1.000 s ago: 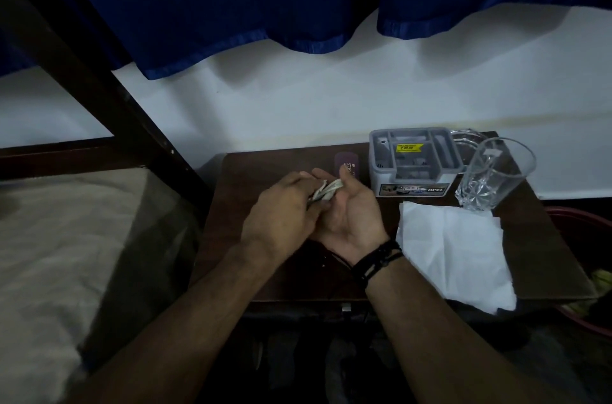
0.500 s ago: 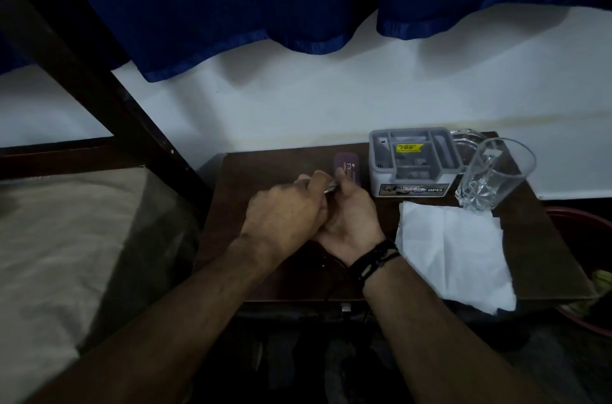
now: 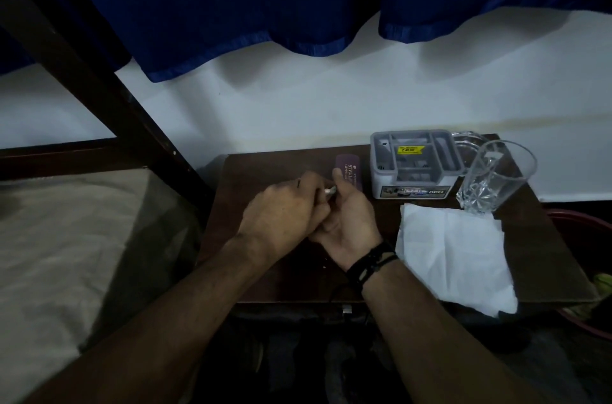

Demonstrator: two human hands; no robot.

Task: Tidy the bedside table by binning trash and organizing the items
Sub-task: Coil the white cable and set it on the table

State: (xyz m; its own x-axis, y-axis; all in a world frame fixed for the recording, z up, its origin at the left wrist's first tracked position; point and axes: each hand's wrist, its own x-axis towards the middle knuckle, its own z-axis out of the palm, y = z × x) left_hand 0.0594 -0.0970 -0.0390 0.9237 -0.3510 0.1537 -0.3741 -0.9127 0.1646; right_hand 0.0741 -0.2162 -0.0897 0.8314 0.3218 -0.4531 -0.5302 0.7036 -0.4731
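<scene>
Over the middle of the dark wooden bedside table (image 3: pixel 546 271), my left hand (image 3: pixel 281 215) and my right hand (image 3: pixel 351 225) are pressed together. Both curl around a small pale scrap of trash (image 3: pixel 330 190), of which only a tip shows between the fingers. Just behind my right thumb lies a purple case (image 3: pixel 350 172) with white lettering. A grey plastic organizer (image 3: pixel 414 165) with compartments stands at the back right, and a clear glass tumbler (image 3: pixel 493 178) stands beside it. A white tissue (image 3: pixel 453 254) lies flat on the table's right part.
A red bin (image 3: pixel 592 321) sits on the floor right of the table, partly hidden. A second glass object (image 3: pixel 467 140) stands behind the organizer. A bed with a pale sheet (image 3: pixel 66 254) and a dark wooden frame (image 3: pixel 99 89) is at the left. Blue curtains (image 3: pixel 298 6) hang above.
My hands have closed tighter around the pale scrap. It showed as a loose bundle between my fingers a second ago; now only its tip shows. My hands shifted slightly away from me.
</scene>
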